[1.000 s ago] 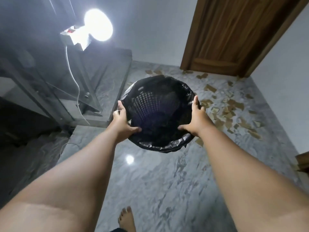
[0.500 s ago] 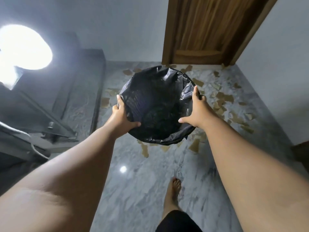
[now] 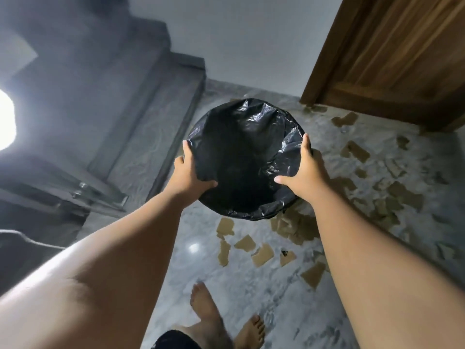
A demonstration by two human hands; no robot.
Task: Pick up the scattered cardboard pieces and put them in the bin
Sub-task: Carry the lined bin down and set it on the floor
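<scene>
My left hand [image 3: 187, 176] grips the left side of the bin [image 3: 254, 105]. Its thumb lies inside on the black bag and its fingers are curled round the outside of the rim. My right hand [image 3: 303, 172] grips the right side the same way, thumb inside and one finger pointing up along the rim. So the bin sits right between my two hands, held by both, with its open mouth facing me. The black bag [image 3: 241, 152] lines the whole inside and folds over the rim. It looks dark in there, and I cannot tell if anything is in it. I also cannot tell if the bottom of the bin touches the floor [image 3: 281, 293]. The cardboard pieces [image 3: 263, 254] are not in my hands. They lie flat on the grey marble floor. Some are just under the near edge of the bin, some are near my right arm, and many more spread out to the right side of the floor and up to its far edge by the wooden door [image 3: 402, 59]. My two bare feet [image 3: 206, 313] stand at the near edge of the floor, close to the nearest pieces. Grey steps [image 3: 151, 122] go up along the left edge of the floor. A bright light [image 3: 5, 122] shines at the far left.
</scene>
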